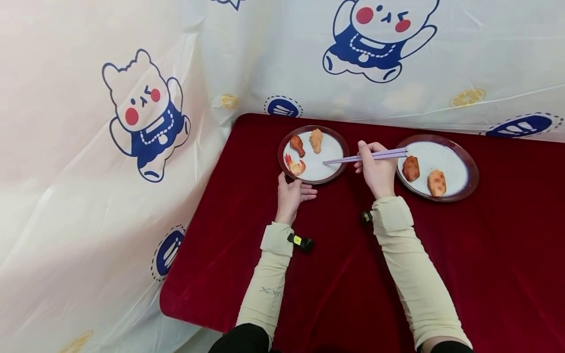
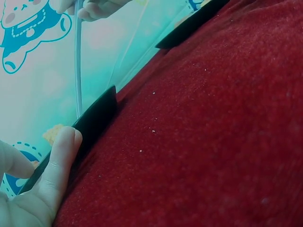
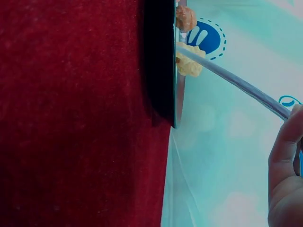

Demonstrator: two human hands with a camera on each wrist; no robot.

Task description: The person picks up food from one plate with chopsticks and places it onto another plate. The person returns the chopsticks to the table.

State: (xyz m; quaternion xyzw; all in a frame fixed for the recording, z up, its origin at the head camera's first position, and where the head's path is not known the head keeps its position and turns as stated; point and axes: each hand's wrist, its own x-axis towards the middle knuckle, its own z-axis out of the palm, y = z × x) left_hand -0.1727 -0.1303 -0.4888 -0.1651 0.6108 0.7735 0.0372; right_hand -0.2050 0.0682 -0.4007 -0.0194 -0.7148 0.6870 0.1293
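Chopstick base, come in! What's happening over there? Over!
Left hand on rim of left plate. Right hand holding purple chopsticks, tips over that plate. Shrimp lying on it; nothing visible between tips and shrimp.

The worktop (image 1: 335, 274) was viewed forward and down from above by the head camera. Low, close, tilted views were taken by the left wrist camera (image 1: 304, 243) and right wrist camera (image 1: 366, 217). One plate (image 1: 328, 147) was shared by all three, towards two, nine and twelve o'clock respectively.
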